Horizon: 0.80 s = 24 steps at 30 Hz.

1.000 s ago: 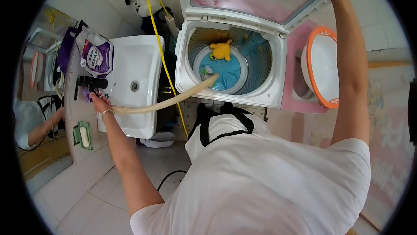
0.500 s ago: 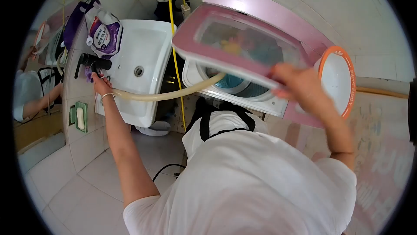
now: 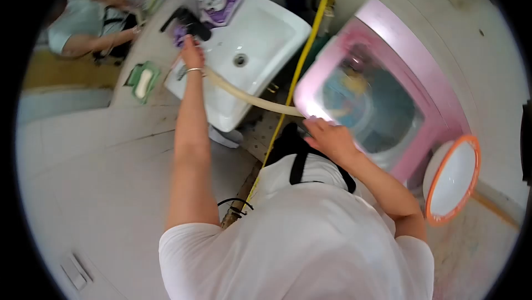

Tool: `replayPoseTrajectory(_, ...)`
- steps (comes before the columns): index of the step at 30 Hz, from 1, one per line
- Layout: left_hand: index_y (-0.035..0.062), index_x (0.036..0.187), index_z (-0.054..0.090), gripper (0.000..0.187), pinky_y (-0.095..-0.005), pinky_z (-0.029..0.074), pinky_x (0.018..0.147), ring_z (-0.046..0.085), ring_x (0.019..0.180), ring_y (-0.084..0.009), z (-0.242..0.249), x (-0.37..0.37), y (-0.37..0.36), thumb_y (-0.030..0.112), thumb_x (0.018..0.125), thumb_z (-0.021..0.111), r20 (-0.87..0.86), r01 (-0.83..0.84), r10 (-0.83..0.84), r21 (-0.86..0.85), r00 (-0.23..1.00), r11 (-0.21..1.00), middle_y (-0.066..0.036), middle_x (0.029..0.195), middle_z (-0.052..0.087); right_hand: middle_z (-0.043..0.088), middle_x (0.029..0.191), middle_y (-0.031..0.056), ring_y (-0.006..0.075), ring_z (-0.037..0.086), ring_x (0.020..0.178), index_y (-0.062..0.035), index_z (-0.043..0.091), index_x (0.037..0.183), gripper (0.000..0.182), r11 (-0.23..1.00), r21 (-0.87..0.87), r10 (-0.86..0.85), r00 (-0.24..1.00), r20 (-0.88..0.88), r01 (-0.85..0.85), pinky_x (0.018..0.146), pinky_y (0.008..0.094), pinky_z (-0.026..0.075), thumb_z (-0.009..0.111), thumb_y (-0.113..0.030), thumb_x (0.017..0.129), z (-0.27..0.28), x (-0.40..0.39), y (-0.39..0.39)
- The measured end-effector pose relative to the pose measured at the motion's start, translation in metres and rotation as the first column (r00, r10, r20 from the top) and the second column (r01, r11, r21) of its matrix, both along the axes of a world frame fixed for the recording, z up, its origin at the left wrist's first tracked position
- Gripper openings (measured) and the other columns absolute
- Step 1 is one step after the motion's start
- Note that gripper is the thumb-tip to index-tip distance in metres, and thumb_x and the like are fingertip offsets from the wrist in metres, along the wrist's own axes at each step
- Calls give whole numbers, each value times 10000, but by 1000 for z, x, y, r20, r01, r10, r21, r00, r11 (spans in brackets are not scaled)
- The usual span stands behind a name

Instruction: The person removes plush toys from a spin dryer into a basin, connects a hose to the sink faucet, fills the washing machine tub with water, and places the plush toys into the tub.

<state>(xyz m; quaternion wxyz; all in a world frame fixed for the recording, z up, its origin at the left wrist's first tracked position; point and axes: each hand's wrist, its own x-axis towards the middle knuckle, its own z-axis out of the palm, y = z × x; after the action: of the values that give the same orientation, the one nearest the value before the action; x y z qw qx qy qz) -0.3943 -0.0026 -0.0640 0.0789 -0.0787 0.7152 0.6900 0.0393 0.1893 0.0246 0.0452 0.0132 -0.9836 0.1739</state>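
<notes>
While the left hand (image 3: 192,51) has its grip curled at the black faucet (image 3: 194,24), exact hold unclear, the right hand (image 3: 334,142) has its grip open, fingers spread at the pink lid (image 3: 327,74). The beige hose (image 3: 252,99) extends from beside the left wrist, across the sink (image 3: 266,28), to the lid's edge. A yellow toy (image 3: 355,82) shows through the lid.

The person wears a short-sleeved white shirt (image 3: 299,244) with black straps (image 3: 298,168) at its far end. A thin, pale bracelet (image 3: 195,70) circles the left wrist.
</notes>
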Motion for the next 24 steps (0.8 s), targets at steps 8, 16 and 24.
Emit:
replayPoseTrajectory(8,95,712,523,452,-271,268,332,349,343,-118,29,15,5,513,873,464,144,-3,-14,118,989,993,-8,470,399,577,749,63,188,626,592,-59,644,801,98,911,375,89,970,228,-172,467,313,488,613,-143,761,-81,-127,-48)
replayPoseTrajectory(16,101,751,517,404,-258,274,373,349,382,-108,28,7,-1,477,884,447,174,80,-117,211,978,974,-1,483,397,580,710,57,211,624,551,-94,624,739,105,947,253,169,978,126,-196,456,332,490,579,-183,773,-87,-146,-56)
replayPoseTrajectory(24,105,808,557,480,-250,309,405,399,424,-116,19,4,-5,565,877,437,145,96,-133,239,980,966,-3,525,449,577,747,89,231,652,657,-56,603,808,215,977,132,132,963,235,-166,514,336,502,596,-271,817,-70,-146,-60)
